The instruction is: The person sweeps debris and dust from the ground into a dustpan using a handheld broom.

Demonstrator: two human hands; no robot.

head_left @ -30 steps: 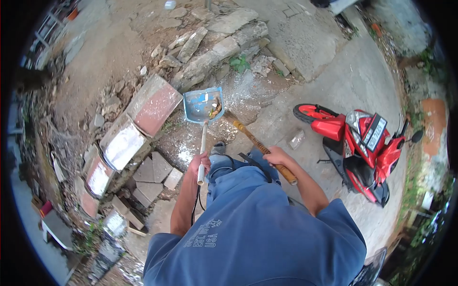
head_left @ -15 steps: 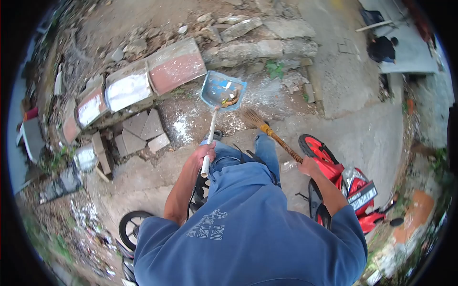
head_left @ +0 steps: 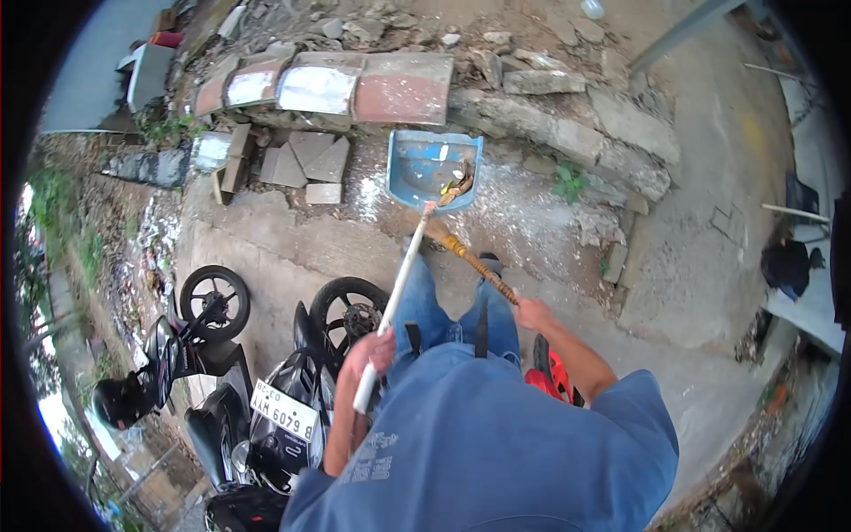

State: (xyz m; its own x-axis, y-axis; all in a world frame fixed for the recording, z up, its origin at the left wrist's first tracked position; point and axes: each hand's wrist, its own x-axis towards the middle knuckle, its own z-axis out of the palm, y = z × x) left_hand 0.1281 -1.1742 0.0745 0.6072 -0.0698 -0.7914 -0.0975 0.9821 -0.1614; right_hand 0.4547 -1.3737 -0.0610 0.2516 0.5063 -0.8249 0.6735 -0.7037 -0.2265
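Observation:
My left hand (head_left: 378, 350) is wrapped round the white pole of a blue dustpan (head_left: 415, 158). Dry leaves and white scraps lie in the pan, mostly at its right side. My right hand (head_left: 530, 314) grips the handle of a broom (head_left: 479, 266) with a yellow binding. The broom's bristles are close to the pole's lower end, just below the pan, partly hidden by the pole. The pan is near the ground, in front of my feet; whether it touches the ground I cannot tell.
Two motorcycles (head_left: 288, 426) stand at the lower left, and part of a red one (head_left: 557, 377) shows by my right arm. A curved painted kerb (head_left: 403, 89), broken slabs (head_left: 310, 160) and a rubble ridge (head_left: 550, 129) lie ahead. A person in dark clothes (head_left: 787, 269) is at the far right.
The view has turned to the right, bringing the dark motorcycles in at the left and mostly hiding the red one. The broom's bristles have come in from the right to the pole.

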